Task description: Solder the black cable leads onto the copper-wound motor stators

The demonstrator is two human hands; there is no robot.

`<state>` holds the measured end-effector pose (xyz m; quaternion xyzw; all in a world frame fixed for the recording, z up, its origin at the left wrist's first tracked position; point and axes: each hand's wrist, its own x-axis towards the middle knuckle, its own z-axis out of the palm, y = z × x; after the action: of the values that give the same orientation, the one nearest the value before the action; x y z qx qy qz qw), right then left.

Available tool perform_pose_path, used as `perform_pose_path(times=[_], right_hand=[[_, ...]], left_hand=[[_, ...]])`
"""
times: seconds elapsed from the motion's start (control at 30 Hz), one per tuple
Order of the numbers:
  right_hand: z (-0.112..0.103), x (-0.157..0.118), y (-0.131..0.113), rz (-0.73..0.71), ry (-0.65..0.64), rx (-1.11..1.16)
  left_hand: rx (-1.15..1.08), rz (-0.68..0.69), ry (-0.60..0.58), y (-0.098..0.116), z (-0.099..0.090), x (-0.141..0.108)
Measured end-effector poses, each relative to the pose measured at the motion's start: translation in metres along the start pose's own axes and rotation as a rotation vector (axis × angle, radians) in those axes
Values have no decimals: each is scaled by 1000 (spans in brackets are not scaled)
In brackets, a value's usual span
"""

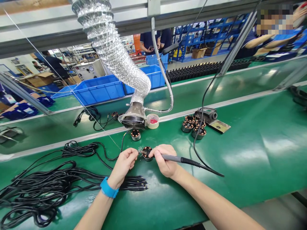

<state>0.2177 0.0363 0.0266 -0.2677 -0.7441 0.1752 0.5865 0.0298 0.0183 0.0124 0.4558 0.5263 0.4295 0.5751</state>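
My left hand (123,163) pinches a thin black wire (125,140), its bare end reaching toward a copper-wound motor stator (147,153) on the green bench mat (216,159). My right hand (165,160) grips a soldering iron (189,161), with its tip at the stator's windings. Both hands partly hide the stator. A blue wrist strap (108,187) circles my left wrist. A bundle of black cables (48,188) lies to the left of my left hand.
More stators (193,126) stand near a soldering iron stand (206,115), and another stator (135,134) sits close by. A fume extractor nozzle (133,117) on a foil duct (112,48) hangs ahead, beside a tape roll (153,121). Blue bins (98,90) and co-workers stand beyond.
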Motion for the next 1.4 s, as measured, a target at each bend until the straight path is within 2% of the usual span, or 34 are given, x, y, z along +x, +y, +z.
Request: perform_pose_path(times=[0.27, 0.9, 1.0, 1.2, 1.4], right_hand=[[-5, 3, -2, 61, 125, 22], [-4, 1, -1, 64, 114, 73], [-2, 1, -1, 82, 63, 47], [13, 0, 11, 53, -124, -27], [27, -9, 23, 66, -220, 24]], left_hand=[[-10, -1, -4, -4, -3, 1], [-3, 7, 14, -3, -2, 0], [-2, 6, 15, -2, -2, 0], [-16, 5, 24, 1, 0, -1], [34, 56, 46, 2, 2, -3]])
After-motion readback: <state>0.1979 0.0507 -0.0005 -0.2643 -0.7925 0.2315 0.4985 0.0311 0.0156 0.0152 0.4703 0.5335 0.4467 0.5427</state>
